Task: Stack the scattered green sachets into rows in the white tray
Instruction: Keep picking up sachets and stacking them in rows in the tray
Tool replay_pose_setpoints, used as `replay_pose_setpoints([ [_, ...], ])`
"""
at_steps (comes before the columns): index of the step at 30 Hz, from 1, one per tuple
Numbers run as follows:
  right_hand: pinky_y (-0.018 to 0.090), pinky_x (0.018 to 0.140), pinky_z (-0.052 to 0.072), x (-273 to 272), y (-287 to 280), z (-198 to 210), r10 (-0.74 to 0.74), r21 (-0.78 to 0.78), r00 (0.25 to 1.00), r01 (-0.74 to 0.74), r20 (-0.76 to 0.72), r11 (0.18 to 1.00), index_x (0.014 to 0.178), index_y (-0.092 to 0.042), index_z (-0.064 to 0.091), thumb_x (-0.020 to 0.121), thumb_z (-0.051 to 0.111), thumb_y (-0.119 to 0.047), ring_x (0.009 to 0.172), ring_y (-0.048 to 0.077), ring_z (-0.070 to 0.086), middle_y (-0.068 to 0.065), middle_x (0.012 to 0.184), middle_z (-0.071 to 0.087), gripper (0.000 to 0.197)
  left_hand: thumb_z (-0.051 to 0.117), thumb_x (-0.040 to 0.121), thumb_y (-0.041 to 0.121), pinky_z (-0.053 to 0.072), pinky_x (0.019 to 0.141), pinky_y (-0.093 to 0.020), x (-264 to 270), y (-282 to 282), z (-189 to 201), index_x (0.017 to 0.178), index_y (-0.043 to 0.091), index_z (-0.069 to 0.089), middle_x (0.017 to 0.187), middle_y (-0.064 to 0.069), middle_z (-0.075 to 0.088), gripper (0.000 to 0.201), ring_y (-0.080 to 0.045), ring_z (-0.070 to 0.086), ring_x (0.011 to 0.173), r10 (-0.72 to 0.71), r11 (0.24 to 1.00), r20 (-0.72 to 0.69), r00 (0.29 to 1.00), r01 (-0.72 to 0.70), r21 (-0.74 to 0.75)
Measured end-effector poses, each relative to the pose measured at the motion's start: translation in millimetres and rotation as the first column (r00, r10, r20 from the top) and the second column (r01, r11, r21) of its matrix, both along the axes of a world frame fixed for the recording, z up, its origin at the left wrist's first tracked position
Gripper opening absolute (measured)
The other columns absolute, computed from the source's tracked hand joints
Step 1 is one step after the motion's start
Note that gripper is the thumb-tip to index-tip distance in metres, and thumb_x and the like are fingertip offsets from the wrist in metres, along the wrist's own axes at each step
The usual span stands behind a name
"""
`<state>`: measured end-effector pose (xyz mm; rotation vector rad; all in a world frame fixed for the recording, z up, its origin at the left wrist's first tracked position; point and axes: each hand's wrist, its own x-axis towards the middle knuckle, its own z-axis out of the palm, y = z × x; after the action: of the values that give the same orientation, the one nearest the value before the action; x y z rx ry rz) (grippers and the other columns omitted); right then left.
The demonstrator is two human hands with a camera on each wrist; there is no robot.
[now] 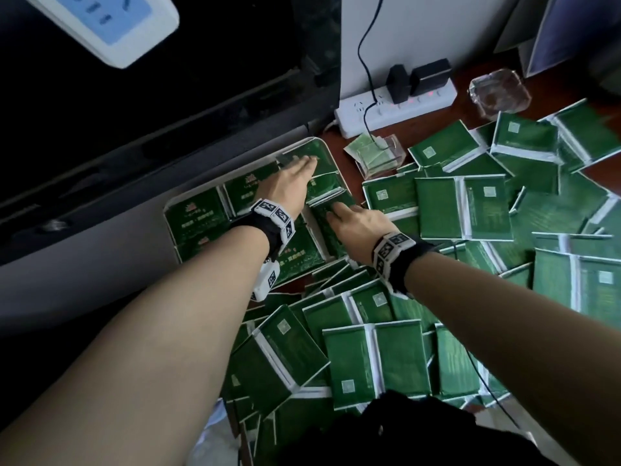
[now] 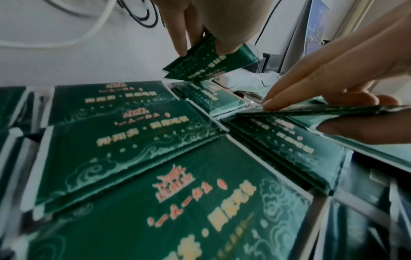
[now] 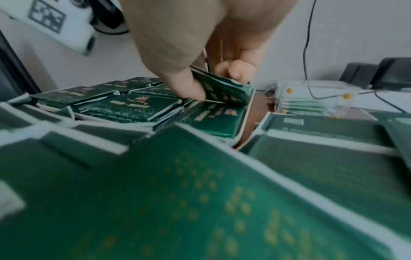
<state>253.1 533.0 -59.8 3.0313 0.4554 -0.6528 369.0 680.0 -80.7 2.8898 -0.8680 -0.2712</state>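
Observation:
The white tray [image 1: 201, 189] lies left of centre and holds rows of stacked green sachets [image 2: 115, 140] with gold print. My left hand [image 1: 295, 169] reaches to the tray's far right corner and pinches a green sachet [image 2: 211, 59] tilted above the stack there. My right hand [image 1: 346, 215] is over the tray's right-hand row. Its thumb and fingers grip a thin bundle of sachets [image 3: 224, 89] just above that row. Loose sachets [image 1: 369, 358] lie scattered, mostly back side up, in front of and to the right of the tray.
A white power strip [image 1: 396, 105] with black adapters and a cable sits behind the pile. Beside it are a clear box [image 1: 376, 156] and a glass ashtray [image 1: 499, 90]. A dark screen [image 1: 134, 95] borders the tray at the left.

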Motion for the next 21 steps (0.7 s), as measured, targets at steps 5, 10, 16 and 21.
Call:
replay_pose_setpoints([
  [5, 0.037, 0.071, 0.056, -4.5, -5.7, -16.7, -0.017, 0.028, 0.998, 0.018, -0.053, 0.999, 0.142, -0.009, 0.040, 0.087, 0.061, -0.013, 0.112, 0.028, 0.056, 0.008, 0.138, 0.041, 0.060, 0.049, 0.093, -0.003, 0.049, 0.101, -0.036, -7.7, 1.8, -18.4, 0.146, 0.015, 0.044, 0.155, 0.000, 0.038, 0.057, -0.020, 0.051, 0.131, -0.003, 1.000, -0.098, 0.995, 0.003, -0.003],
  [10, 0.043, 0.077, 0.058, -6.9, -5.2, -21.7, -0.030, 0.045, 0.996, 0.034, -0.082, 0.998, 0.145, -0.008, 0.036, 0.088, 0.062, -0.014, 0.115, 0.030, 0.054, 0.009, 0.140, 0.036, 0.062, 0.056, 0.088, -0.007, 0.047, 0.103, -0.034, -6.4, 2.6, -20.2, 0.144, 0.015, 0.047, 0.155, 0.002, 0.037, 0.061, -0.021, 0.051, 0.130, 0.001, 1.000, -0.116, 0.993, -0.004, -0.028],
  [16, 0.042, 0.075, 0.058, -7.6, -5.0, -23.4, -0.028, 0.063, 0.997, 0.032, -0.074, 0.998, 0.146, -0.007, 0.035, 0.091, 0.060, -0.015, 0.115, 0.030, 0.054, 0.009, 0.140, 0.035, 0.061, 0.054, 0.086, -0.012, 0.046, 0.104, -0.037, 3.1, -0.3, -21.7, 0.143, 0.015, 0.047, 0.155, 0.002, 0.037, 0.063, -0.023, 0.053, 0.127, 0.001, 1.000, -0.132, 0.991, -0.003, -0.018],
  [21, 0.043, 0.076, 0.058, -5.2, -3.1, -25.8, -0.013, 0.076, 0.998, 0.018, -0.066, 0.997, 0.146, -0.007, 0.034, 0.091, 0.062, -0.027, 0.116, 0.029, 0.053, 0.010, 0.142, 0.033, 0.065, 0.062, 0.080, -0.013, 0.048, 0.104, -0.042, 7.6, -2.8, -36.2, 0.143, 0.015, 0.046, 0.156, 0.001, 0.036, 0.071, -0.026, 0.051, 0.131, -0.018, 1.000, -0.170, 0.985, 0.018, -0.002],
])
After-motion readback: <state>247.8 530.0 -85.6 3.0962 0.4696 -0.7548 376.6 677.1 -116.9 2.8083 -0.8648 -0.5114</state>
